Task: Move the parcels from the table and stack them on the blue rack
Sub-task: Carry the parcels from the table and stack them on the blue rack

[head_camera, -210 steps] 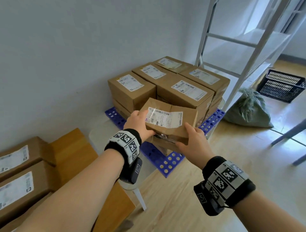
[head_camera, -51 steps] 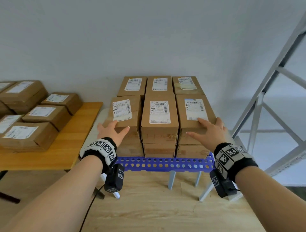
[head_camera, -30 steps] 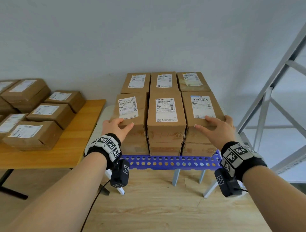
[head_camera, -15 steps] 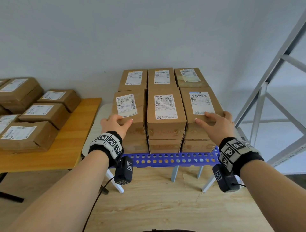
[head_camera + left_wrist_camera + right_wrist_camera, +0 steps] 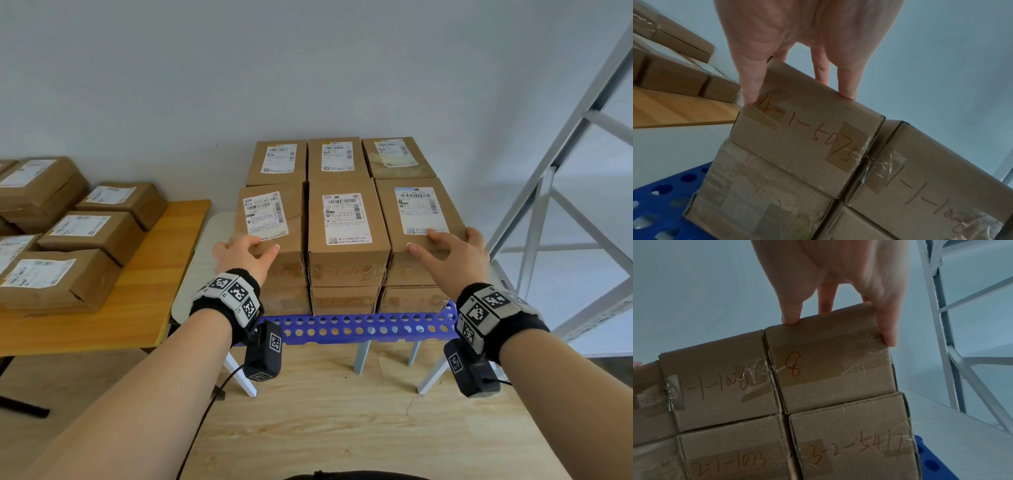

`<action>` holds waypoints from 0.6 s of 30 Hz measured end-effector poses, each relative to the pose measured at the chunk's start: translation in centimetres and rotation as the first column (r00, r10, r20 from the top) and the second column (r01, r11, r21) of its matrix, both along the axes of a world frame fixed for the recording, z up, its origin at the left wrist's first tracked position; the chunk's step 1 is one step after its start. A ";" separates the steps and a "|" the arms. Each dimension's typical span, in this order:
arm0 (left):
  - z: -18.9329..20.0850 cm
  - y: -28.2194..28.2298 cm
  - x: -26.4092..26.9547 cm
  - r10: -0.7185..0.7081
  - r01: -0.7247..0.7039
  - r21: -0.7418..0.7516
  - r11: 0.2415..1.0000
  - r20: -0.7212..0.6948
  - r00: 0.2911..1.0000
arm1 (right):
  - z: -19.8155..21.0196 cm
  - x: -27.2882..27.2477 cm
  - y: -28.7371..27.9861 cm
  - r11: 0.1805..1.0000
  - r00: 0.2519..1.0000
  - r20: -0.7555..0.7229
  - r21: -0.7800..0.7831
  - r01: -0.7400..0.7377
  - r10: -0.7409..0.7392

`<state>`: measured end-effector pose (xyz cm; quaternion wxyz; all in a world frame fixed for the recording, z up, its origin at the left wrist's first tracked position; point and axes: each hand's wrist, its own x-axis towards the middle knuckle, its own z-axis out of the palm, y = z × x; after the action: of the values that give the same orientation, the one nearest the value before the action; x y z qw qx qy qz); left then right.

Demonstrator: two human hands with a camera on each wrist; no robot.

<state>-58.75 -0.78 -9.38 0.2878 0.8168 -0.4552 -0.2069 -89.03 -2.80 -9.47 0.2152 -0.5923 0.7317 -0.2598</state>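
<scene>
Six parcels show on top of the stack on the blue rack (image 5: 359, 329), in two rows of three, with another layer beneath them. The person's left hand (image 5: 245, 255) rests on the near corner of the front-left parcel (image 5: 270, 222), fingers spread flat over the top edge and the thumb down the outer side; the right hand (image 5: 448, 255) lies the same way on the front-right parcel (image 5: 419, 212), pressing rather than gripping. Neither hand carries anything. More parcels on the wooden table (image 5: 102, 301) at the left wait to be moved, so I'd judge this a squaring-up of the front row before the next trip. The front-left parcel looks slightly skewed against the middle parcel (image 5: 346, 219) and seems to overhang the box below it on the outer side, going by the left wrist view. A hard shove inward could push the middle one back or twist the row; a shove too light leaves the overhang, and anything stacked above would sit unevenly. The rack stands on thin legs beside a grey shelf frame (image 5: 548, 192), so leaning weight on the front edge might tip it.
</scene>
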 end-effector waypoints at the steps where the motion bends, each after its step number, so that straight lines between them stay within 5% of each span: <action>1: 0.0 0.0 0.0 -0.002 0.002 -0.001 1.000 -0.001 1.000 | 0.0 0.0 0.0 1.000 1.000 0.000 -0.002 0.001 -0.001; 18: 0.7 0.3 -0.2 -0.036 0.035 0.026 0.999 0.036 0.999 | 1.3 -0.2 0.6 0.998 0.999 -0.028 0.047 -0.033 0.034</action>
<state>-58.94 -0.46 -8.73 0.2653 0.8159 -0.4722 -0.2026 -89.25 -2.18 -8.21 0.2227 -0.6031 0.7305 -0.2303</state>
